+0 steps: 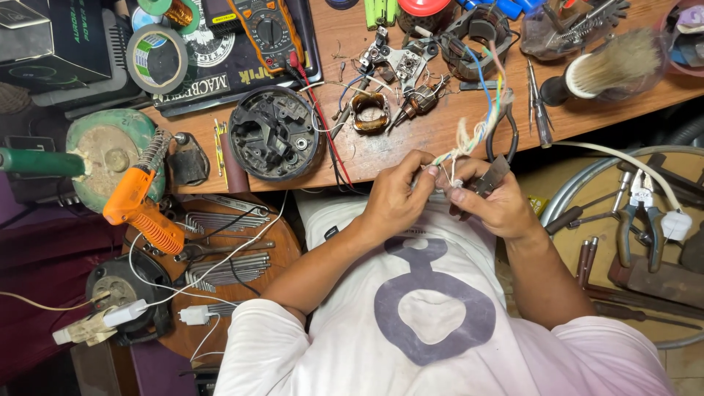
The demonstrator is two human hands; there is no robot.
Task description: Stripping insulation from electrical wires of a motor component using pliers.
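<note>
A view looking straight down from a person's head onto their own two hands, held close together just off the near edge of a cluttered wooden workbench (pixel 411 139).

The left hand (pixel 396 194) is closed in a pinch, its thumb and fingertips gripping a thin bundle of coloured wires (pixel 477 132) near their lower end. The wires (blue, yellow, green and white among them) rise from the hands and fan out over the bench edge. The right hand (pixel 490 199) is closed around a pair of dark pliers (pixel 493 174), whose nose points toward the pinched wire ends; its thumb and forefinger also touch the wires. Whether the plier tips actually bite a wire cannot be told.

The step in hand appears to be working the wire ends, perhaps stripping or twisting them. Judging from the pose, the next move calls for a steady left pinch and a careful placing of the plier tips on one strand, as the strands lie tight together.

On the bench just beyond the hands lie a round black housing (pixel 275 133), a small copper-wound coil (pixel 370 111) and a multimeter (pixel 268 29). An orange soldering gun (pixel 139 209) rests to the left, above a round tray of hex keys (pixel 227 249). A brush (pixel 609 70) lies at the far right.
</note>
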